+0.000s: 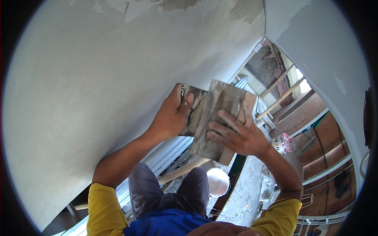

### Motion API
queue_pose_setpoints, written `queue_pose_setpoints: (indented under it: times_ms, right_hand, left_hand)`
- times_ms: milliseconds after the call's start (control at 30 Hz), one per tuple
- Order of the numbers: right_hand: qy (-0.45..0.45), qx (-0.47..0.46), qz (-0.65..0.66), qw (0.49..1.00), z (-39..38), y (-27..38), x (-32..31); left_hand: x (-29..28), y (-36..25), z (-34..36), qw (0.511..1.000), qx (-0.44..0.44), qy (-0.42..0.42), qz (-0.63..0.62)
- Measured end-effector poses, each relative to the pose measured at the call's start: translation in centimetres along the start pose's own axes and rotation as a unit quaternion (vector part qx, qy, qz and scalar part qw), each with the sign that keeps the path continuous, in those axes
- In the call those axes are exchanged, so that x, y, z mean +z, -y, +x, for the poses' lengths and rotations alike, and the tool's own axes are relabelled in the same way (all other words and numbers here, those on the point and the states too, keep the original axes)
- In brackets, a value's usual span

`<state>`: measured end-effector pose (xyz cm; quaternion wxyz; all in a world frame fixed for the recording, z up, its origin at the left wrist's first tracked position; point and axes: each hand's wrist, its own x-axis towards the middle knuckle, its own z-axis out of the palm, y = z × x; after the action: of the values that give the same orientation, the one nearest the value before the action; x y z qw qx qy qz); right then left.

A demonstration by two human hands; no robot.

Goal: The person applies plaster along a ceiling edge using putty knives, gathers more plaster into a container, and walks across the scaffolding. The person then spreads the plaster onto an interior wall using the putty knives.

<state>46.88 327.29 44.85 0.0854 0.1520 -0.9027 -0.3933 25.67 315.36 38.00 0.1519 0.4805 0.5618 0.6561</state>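
Observation:
In front of the wall, my right hand (244, 135) grips a wide plastering blade (216, 102), a grey-smeared rectangular plate with a wooden strip along one side. The fingers lie across its face, and the thumb points up along the wood. My left hand (173, 112) is closed on a smaller dark scraper (199, 94), its thumb pressed on the face. Grey plaster (195, 114) clings to the smaller scraper. The wide blade overlaps the scraper's right side; whether they touch, I cannot tell.
A pale plastered wall (86, 86) fills the left, with rough patches at the top. Below stand a white bucket (217, 181) and a dusty plank (240, 196). Metal channels (173, 151) lie beside the wall. Wooden poles (281, 98) and a red-rimmed pail (281, 143) are at right.

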Motion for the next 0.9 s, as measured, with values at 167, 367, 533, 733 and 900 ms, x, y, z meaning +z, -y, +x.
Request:
queue_pose_setpoints:
  times_ms: [167,367,533,733,900]
  right_hand:
    - [0.030,0.036,-0.054,0.997,-2.0,-3.2,0.8]
    - [-0.185,0.268,-0.038,0.945,-1.2,-8.5,-2.9]
    - [-0.377,0.368,0.092,0.845,4.6,-12.2,-6.3]
    - [-0.433,0.387,0.086,0.809,11.4,-15.6,-8.0]
    - [-0.502,0.366,0.021,0.783,14.8,-17.1,-7.7]
  left_hand:
    - [-1.2,-2.4,-0.6,0.998,0.055,-0.021,0.017]
    - [-1.8,-1.0,-0.1,0.993,0.057,-0.041,-0.090]
    - [-2.5,-1.5,-0.2,0.998,0.018,-0.030,-0.060]
    - [-3.6,-2.3,-0.3,0.997,0.063,-0.033,-0.031]
    - [-4.3,-3.3,-0.7,0.997,0.068,-0.007,-0.044]
